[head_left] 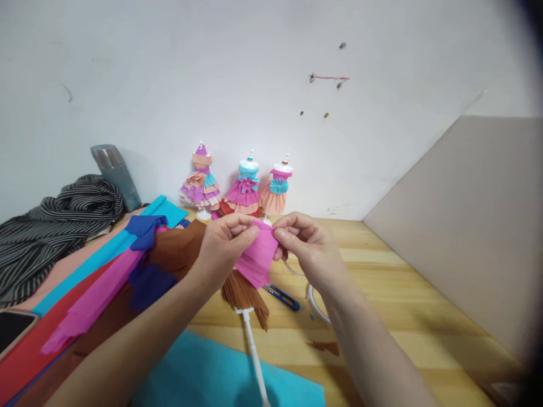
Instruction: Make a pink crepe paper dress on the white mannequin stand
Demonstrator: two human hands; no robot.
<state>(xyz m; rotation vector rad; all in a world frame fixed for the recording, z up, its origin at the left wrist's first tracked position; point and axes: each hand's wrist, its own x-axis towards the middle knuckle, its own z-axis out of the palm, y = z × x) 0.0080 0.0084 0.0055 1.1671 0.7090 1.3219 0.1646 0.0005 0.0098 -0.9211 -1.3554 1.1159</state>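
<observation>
Between my two hands is a piece of pink crepe paper (pixel 257 257), pinched along its upper edge. My left hand (pixel 227 240) grips its upper left corner with thumb and fingers. The upper right corner is pinched by my right hand (pixel 303 243). Behind and below the pink sheet lies a small white dress-form stand (pixel 253 345) with a pleated brown paper skirt (pixel 244 297). The pink sheet covers much of the form's upper part. Blue-handled thread snips (pixel 283 296) lie on the table beside it, near a roll of white tape (pixel 316 302).
Three small dressed mannequins (pixel 249 183) stand against the wall. On the left lie crepe paper rolls (pixel 97 294), a striped cloth (pixel 55 226), a phone (pixel 17 330) and a bottle (pixel 116 175). A turquoise sheet (pixel 203 373) covers the table's front. Brown scraps (pixel 324 346) lie at right.
</observation>
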